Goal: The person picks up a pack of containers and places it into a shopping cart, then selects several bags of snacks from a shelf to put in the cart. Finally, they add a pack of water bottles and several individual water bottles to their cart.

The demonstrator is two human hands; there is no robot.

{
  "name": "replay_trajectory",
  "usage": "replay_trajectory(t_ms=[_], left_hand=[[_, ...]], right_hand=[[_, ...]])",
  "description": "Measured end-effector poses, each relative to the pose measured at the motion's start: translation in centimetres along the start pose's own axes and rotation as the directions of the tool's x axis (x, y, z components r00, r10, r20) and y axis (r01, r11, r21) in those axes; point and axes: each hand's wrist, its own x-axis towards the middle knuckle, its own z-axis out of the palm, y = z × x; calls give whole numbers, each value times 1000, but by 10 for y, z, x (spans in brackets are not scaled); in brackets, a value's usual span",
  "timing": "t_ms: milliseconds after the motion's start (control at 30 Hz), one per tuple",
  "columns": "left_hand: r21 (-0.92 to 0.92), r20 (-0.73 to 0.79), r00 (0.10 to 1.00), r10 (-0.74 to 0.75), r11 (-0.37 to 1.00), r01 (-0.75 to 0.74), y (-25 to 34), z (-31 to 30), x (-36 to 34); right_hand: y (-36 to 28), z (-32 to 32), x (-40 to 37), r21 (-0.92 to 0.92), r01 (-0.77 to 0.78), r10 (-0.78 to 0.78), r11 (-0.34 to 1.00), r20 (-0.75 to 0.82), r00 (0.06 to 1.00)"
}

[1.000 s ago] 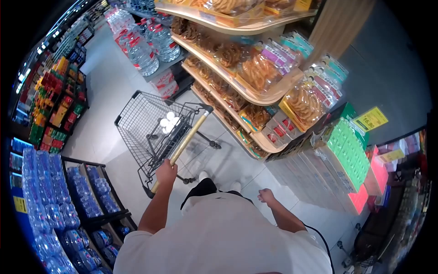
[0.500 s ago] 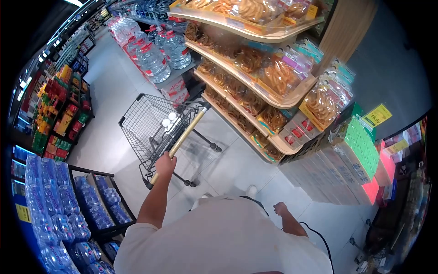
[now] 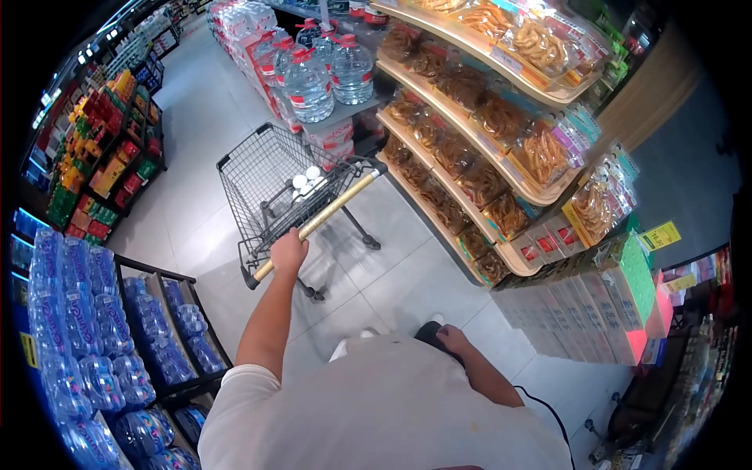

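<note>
My left hand [image 3: 289, 251] is wrapped round the yellow handle [image 3: 338, 207] of a shopping cart, near the handle's left end. The cart's dark wire basket [image 3: 262, 168] stands ahead of me, with a few white round-topped items [image 3: 310, 183] in it; their kind is too small to make out. Low in front of my body, my right hand [image 3: 452, 338] hangs beside my dark clothing. Its fingers are curled in, and nothing shows in them.
Tiered wooden shelves of bagged snacks [image 3: 501, 117] stand close on the right, above stacked boxes [image 3: 580, 298]. Large water bottles [image 3: 309, 86] are beyond the cart. Bottled-water packs [image 3: 82, 313] line the near left; a colourful goods display [image 3: 110, 153] stands farther left. Tiled floor [image 3: 196, 117] runs ahead.
The snack shelves and large bottles have shifted right in view, and the cart has shifted up and slightly right. My right hand has swung inward to my body. My left hand keeps its hold.
</note>
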Motion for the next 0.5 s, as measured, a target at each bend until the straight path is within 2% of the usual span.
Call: replay_trajectory(t_ms=[33, 67, 167, 200, 300, 367, 400, 500], left_hand=[[4, 12, 1000, -8, 1000, 8, -10, 1, 5], [8, 23, 1000, -15, 1000, 15, -21, 2, 11], [21, 81, 995, -59, 998, 58, -35, -7, 27], [24, 84, 995, -60, 998, 58, -41, -7, 30], [31, 89, 994, -56, 998, 54, -53, -9, 37], [18, 102, 993, -61, 998, 59, -60, -7, 38], [33, 56, 998, -41, 999, 39, -67, -2, 36], [22, 82, 994, -72, 997, 71, -62, -7, 33]], right_hand=[[5, 1, 1, -18, -19, 19, 1000, -6, 1000], [10, 1, 4, 41, -70, 71, 997, -14, 997], [27, -7, 8, -74, -130, 130, 989, -6, 991], [41, -5, 12, 75, -237, 234, 969, 45, 971], [86, -2, 29, -211, -170, 186, 963, 56, 981], [109, -3, 50, -274, -239, 284, 932, 137, 949], [105, 0, 75, -327, -239, 316, 914, 206, 926], [82, -7, 129, -404, 8, 158, 915, 377, 913]])
